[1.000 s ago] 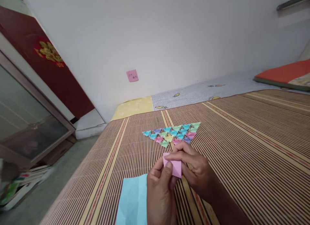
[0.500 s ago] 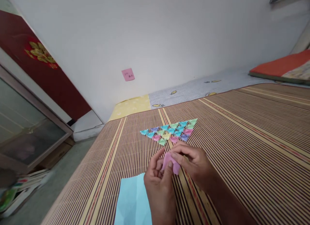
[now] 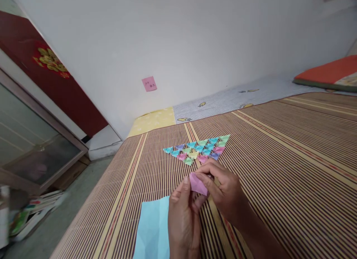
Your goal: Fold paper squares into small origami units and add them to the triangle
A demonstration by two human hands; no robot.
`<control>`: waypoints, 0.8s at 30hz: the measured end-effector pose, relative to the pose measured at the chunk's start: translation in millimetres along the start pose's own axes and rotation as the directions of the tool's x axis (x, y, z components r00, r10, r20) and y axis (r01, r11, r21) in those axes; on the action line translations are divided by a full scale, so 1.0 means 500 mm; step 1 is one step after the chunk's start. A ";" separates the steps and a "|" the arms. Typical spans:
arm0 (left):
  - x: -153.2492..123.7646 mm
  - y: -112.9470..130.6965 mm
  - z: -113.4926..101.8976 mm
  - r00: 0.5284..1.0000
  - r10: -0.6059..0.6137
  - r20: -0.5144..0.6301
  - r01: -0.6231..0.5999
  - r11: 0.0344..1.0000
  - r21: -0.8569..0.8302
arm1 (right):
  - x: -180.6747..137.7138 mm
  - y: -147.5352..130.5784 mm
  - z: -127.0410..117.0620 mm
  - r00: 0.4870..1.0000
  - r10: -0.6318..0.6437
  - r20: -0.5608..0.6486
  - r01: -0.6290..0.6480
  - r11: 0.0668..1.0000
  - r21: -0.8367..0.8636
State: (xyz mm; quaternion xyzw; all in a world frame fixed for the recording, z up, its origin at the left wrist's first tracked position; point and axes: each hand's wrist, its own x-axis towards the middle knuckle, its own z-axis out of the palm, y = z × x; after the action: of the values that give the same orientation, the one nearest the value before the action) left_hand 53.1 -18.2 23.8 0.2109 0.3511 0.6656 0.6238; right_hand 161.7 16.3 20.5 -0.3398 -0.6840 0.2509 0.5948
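Observation:
A small folded piece of pink paper [image 3: 198, 184] is held up between my two hands above the striped mat. My left hand [image 3: 184, 210] pinches its left edge, thumb upright against it. The thumb and fingers of my right hand [image 3: 220, 184] grip its upper right side. Just beyond, several small folded paper pieces [image 3: 193, 154] in blue, green, pink, purple and yellow lie in rows forming a triangle. A light blue sheet of paper [image 3: 153, 227] with crease lines lies left of my left hand, which covers part of its right edge.
The striped mat [image 3: 279, 147] spreads over the bed, with patterned cloth [image 3: 217, 101] behind it along the wall. A pink note [image 3: 149, 84] is stuck on the wall. An orange cushion [image 3: 323, 73] lies far right. The floor [image 3: 80, 192] drops away at left.
The pink paper has been turned so that a broader face shows. My left thumb has shifted from its front to its left edge. The camera view has moved slightly.

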 end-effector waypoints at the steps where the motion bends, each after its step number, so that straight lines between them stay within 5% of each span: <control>1: 0.000 0.001 -0.001 1.000 0.009 0.023 -0.010 1.000 0.019 | 0.000 -0.001 0.000 1.000 0.002 0.006 -0.002 1.000 0.004; 10: 0.003 -0.001 -0.006 0.999 0.045 -0.021 -0.045 0.998 0.037 | 0.001 -0.001 -0.002 1.000 -0.016 0.014 0.016 1.000 0.002; 19: 0.002 -0.016 -0.025 0.949 0.311 -0.053 -0.261 0.868 0.423 | -0.002 -0.004 0.004 0.996 0.071 0.051 -0.074 0.996 0.058; 24: -0.004 -0.006 -0.017 0.936 0.351 -0.022 -0.289 0.804 0.520 | -0.001 -0.008 -0.010 0.968 0.206 0.140 -0.222 0.968 0.114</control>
State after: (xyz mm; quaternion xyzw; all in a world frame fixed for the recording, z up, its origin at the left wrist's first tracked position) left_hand 49.5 -21.7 16.2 0.3849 0.5092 0.6559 0.4030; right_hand 165.8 13.2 24.0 -0.3559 -0.6621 0.3786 0.5401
